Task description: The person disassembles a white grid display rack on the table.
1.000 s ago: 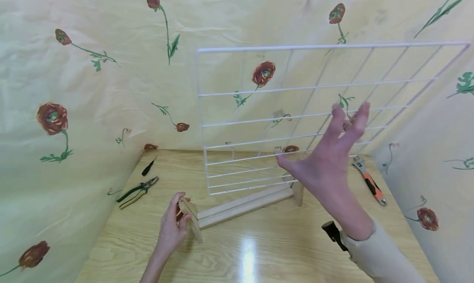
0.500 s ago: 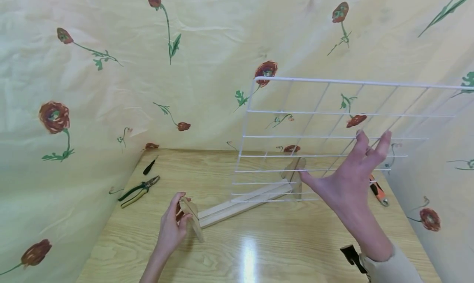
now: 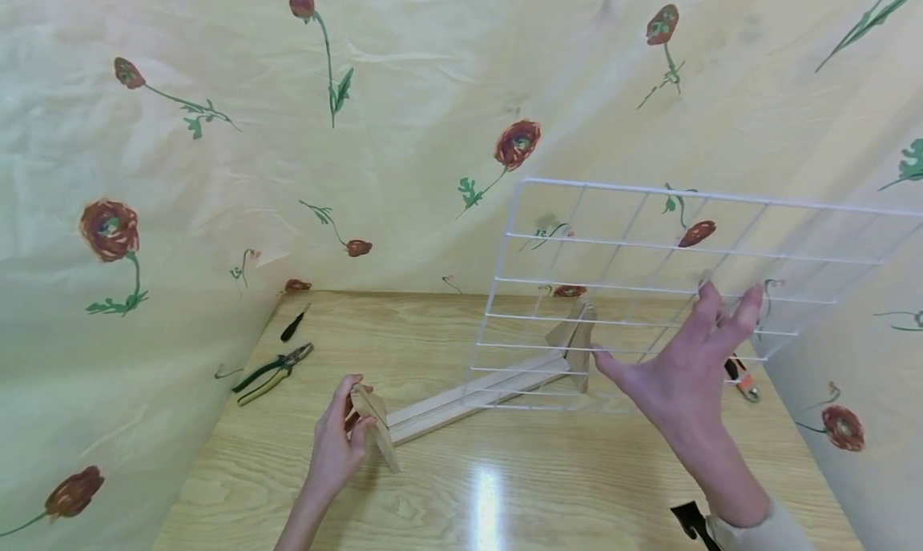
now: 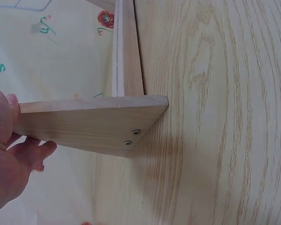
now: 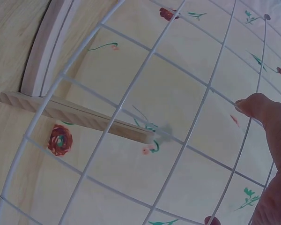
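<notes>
Grid (image 3: pixel 619 244), head view: top-R corner off-frame

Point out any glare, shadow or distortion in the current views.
Head: a glare streak low-centre on the table; left wrist: dimmer, soft shadow beside the wooden board; right wrist: also dim, the wire rack looks bowed, perhaps lens distortion.

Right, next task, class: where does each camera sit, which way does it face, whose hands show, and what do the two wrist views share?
Head: worn on the head, facing forward and down at the table; shows left hand, right hand and right sleeve.
Left wrist: on that wrist, facing the near end board; shows part of the left hand.
Right wrist: on that wrist, looking through the wire grid; shows part of the right hand.
Wrist views share: wooden frame, flowered covering.
</notes>
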Action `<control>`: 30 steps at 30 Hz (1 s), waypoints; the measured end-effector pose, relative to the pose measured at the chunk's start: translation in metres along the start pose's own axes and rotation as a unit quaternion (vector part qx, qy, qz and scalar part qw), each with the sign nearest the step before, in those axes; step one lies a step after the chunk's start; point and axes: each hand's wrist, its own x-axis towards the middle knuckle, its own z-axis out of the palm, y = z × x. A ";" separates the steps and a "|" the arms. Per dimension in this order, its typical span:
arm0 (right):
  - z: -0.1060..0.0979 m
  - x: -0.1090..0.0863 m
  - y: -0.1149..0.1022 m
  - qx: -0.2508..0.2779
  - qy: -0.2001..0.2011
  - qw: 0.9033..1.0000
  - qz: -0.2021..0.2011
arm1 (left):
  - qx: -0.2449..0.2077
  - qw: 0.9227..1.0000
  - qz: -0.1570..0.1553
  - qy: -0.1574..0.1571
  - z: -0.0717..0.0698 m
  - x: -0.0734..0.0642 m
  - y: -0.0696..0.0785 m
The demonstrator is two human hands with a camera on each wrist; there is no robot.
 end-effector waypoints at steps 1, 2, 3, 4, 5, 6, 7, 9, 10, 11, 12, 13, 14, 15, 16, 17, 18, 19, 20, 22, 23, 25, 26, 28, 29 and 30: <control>0.001 -0.001 0.001 0.000 0.003 1.000 -0.003 | 0.000 1.000 0.000 0.000 0.000 0.000 0.000; 0.001 -0.002 0.003 -0.001 0.005 1.000 -0.009 | 0.000 1.000 0.000 -0.001 0.000 0.000 0.000; 0.001 -0.004 0.004 0.000 0.009 1.000 -0.012 | 0.000 1.000 0.002 -0.001 0.000 0.000 0.000; 0.002 -0.005 0.005 -0.001 0.009 1.000 -0.013 | 0.000 1.000 0.004 0.000 0.000 -0.001 0.000; 0.002 -0.006 0.006 -0.003 0.009 1.000 -0.013 | 0.001 1.000 0.005 0.001 0.000 -0.001 0.001; 0.002 -0.007 0.006 -0.004 0.009 1.000 -0.013 | 0.003 1.000 0.005 0.002 0.000 -0.001 0.001; 0.002 -0.008 0.007 -0.006 0.010 1.000 -0.013 | 0.003 1.000 0.004 0.003 0.000 -0.001 0.001; 0.003 -0.009 0.008 -0.009 0.009 1.000 -0.011 | 0.005 1.000 0.005 0.007 -0.001 -0.002 0.001; 0.003 -0.010 0.008 -0.010 0.009 1.000 -0.010 | 0.007 1.000 0.007 0.008 -0.001 -0.002 0.001; 0.003 -0.010 0.008 -0.011 0.009 1.000 -0.010 | 0.006 1.000 0.008 0.010 -0.001 -0.002 0.002; 0.003 -0.010 0.009 -0.012 0.011 1.000 -0.011 | 0.007 1.000 0.009 0.011 -0.001 -0.003 0.002; 0.003 -0.010 0.009 -0.013 0.012 1.000 -0.011 | 0.010 1.000 0.012 0.014 -0.001 -0.003 0.003; 0.003 -0.011 0.009 -0.014 0.013 1.000 -0.012 | 0.012 1.000 0.015 0.016 0.000 -0.003 0.003; 0.003 -0.011 0.009 -0.015 0.015 1.000 -0.012 | 0.015 1.000 0.018 0.019 0.000 -0.003 0.003; 0.003 -0.011 0.010 -0.016 0.016 1.000 -0.013 | 0.018 0.999 0.019 0.021 0.000 -0.003 0.003; 0.003 -0.012 0.010 -0.018 0.016 1.000 -0.013 | 0.019 0.999 0.019 0.022 0.000 -0.003 0.004; 0.003 -0.012 0.010 -0.018 0.017 1.000 -0.012 | 0.021 0.999 0.020 0.023 0.000 -0.004 0.004; 0.003 -0.013 0.010 -0.018 0.016 1.000 -0.010 | 0.019 0.999 0.020 0.023 0.000 -0.004 0.004; 0.003 -0.013 0.010 -0.018 0.016 1.000 -0.009 | 0.017 0.999 0.022 0.024 0.000 -0.004 0.004; 0.002 -0.013 0.010 -0.017 0.013 1.000 -0.004 | 0.013 0.999 0.022 0.025 0.000 -0.005 0.004; 0.002 -0.014 0.010 -0.016 0.012 1.000 -0.001 | 0.012 0.999 0.024 0.025 0.000 -0.005 0.004; 0.002 -0.014 0.010 -0.016 0.012 1.000 0.000 | 0.008 0.999 0.026 0.025 0.000 -0.006 0.005; 0.002 -0.015 0.010 -0.015 0.012 1.000 0.001 | 0.007 0.999 0.026 0.025 -0.001 -0.006 0.005; 0.002 -0.016 0.011 -0.015 0.013 1.000 0.001 | 0.003 0.999 0.022 0.025 -0.001 -0.007 0.006; 0.002 -0.016 0.011 -0.015 0.013 1.000 0.000 | 0.002 0.999 0.019 0.025 -0.001 -0.008 0.006; 0.002 -0.016 0.011 -0.015 0.014 1.000 0.000 | 0.000 1.000 0.017 0.025 -0.001 -0.008 0.006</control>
